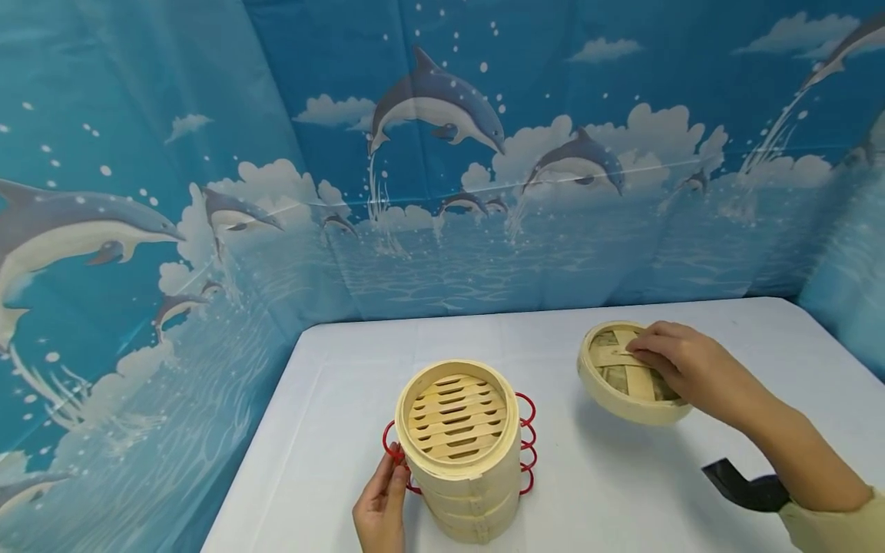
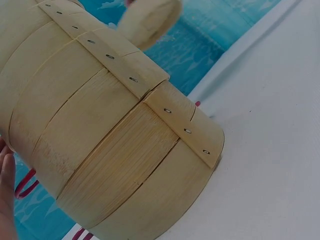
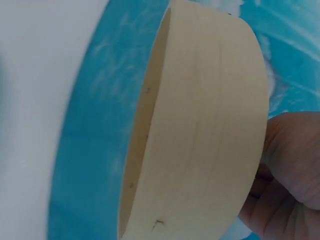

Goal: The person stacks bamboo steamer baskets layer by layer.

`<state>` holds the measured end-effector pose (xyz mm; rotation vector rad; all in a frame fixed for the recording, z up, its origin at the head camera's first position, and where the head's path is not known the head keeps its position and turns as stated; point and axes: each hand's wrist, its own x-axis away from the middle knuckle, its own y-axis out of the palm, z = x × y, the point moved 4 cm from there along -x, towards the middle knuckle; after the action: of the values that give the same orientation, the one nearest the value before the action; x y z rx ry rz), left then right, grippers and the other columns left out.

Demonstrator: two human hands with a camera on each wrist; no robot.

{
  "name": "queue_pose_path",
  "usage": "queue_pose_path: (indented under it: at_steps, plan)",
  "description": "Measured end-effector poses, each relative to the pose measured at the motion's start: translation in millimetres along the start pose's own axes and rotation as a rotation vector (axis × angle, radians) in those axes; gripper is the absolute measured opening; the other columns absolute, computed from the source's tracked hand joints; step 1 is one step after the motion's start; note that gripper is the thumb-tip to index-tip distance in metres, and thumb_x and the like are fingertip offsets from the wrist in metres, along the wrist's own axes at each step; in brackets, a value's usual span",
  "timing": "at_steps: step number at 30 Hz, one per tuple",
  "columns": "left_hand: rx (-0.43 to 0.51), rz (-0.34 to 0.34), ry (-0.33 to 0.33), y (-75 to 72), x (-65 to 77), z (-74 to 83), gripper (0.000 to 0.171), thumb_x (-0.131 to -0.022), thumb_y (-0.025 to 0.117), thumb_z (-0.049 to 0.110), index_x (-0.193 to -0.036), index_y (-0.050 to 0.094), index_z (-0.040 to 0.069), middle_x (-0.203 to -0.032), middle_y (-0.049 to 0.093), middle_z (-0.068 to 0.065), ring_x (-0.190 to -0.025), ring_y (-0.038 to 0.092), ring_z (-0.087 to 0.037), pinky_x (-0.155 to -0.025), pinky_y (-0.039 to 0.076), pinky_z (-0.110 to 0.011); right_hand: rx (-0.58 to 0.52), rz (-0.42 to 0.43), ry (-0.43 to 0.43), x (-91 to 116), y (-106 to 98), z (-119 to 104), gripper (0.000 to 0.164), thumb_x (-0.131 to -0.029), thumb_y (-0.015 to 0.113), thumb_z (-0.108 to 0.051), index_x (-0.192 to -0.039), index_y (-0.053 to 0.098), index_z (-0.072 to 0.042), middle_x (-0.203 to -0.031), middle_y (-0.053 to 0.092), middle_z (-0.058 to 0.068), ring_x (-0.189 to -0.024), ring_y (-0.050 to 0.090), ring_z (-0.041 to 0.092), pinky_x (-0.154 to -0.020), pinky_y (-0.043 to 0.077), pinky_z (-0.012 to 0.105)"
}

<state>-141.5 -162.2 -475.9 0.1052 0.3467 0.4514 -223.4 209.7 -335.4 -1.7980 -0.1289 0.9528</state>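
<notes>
A stacked bamboo steamer [image 1: 477, 499] stands upright on the white table, its top tier showing a slatted floor [image 1: 456, 418]. My left hand [image 1: 382, 503] is at its left side, thumb and fingertips pinching at the red cord loops [image 1: 389, 438]. In the left wrist view the steamer's stapled wall [image 2: 115, 135] fills much of the picture, and only part of the left hand [image 2: 6, 195] shows. Above the table to the right, my right hand [image 1: 681, 369] grips the round bamboo lid [image 1: 632, 403] by its crossed top strap. The lid's side wall [image 3: 205, 120] shows close up in the right wrist view.
More red cord loops [image 1: 528, 445] stick out from the steamer's right side. A white cloth covers the table [image 1: 332, 384]. Behind it hangs a blue curtain [image 1: 442, 261] printed with dolphins. A black strap [image 1: 747, 488] dangles by the right forearm.
</notes>
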Motion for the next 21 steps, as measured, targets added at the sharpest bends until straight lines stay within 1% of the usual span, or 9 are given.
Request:
queue_pose_path:
  at_steps: [3,7,10,18,21]
  plan:
    - [0.012,-0.004,0.028,0.0,-1.3,0.5,0.035,-0.091,0.054,0.000,-0.117,0.047,-0.022,-0.111,0.063,0.002,-0.098,0.060,-0.008,-0.080,0.051,-0.023,-0.022,-0.002,-0.017,-21.5,-14.5,-11.6,0.030,-0.069,0.072,0.012,-0.095,0.068,-0.002,-0.090,0.060,0.001,-0.080,0.058,0.019,-0.063,0.053,0.034]
    - [0.094,-0.044,0.097,0.1,-2.5,2.0,0.033,-0.090,0.051,-0.007,-0.116,0.043,-0.026,-0.112,0.063,0.001,-0.099,0.060,-0.010,-0.082,0.050,-0.024,-0.064,0.013,-0.060,-44.9,-26.9,-30.3,0.029,-0.072,0.071,0.009,-0.097,0.068,-0.006,-0.091,0.058,-0.003,-0.079,0.054,0.011,-0.059,0.050,0.028]
    - [0.132,-0.062,0.123,0.0,-2.2,2.8,0.032,-0.090,0.050,-0.010,-0.115,0.042,-0.027,-0.112,0.063,0.001,-0.100,0.060,-0.011,-0.082,0.050,-0.025,-0.109,0.028,-0.107,-58.7,-32.7,-46.8,0.030,-0.073,0.070,0.010,-0.097,0.069,-0.009,-0.093,0.058,-0.005,-0.081,0.054,0.009,-0.060,0.051,0.025]
    - [0.101,-0.040,0.082,0.5,-0.4,2.8,0.034,-0.091,0.051,-0.007,-0.117,0.041,-0.027,-0.110,0.063,0.004,-0.099,0.060,-0.010,-0.081,0.050,-0.023,-0.205,0.024,-0.228,-87.4,-45.8,-89.0,0.028,-0.076,0.068,0.009,-0.096,0.069,-0.011,-0.095,0.059,-0.006,-0.084,0.055,0.008,-0.062,0.051,0.023]
    - [0.090,-0.034,0.076,0.7,0.1,3.5,0.034,-0.091,0.051,-0.007,-0.117,0.042,-0.026,-0.110,0.063,0.004,-0.099,0.060,-0.009,-0.081,0.050,-0.023,-0.239,0.007,-0.260,-93.4,-46.3,-101.2,0.026,-0.078,0.067,0.008,-0.096,0.069,-0.010,-0.095,0.059,-0.006,-0.085,0.055,0.007,-0.063,0.051,0.022]
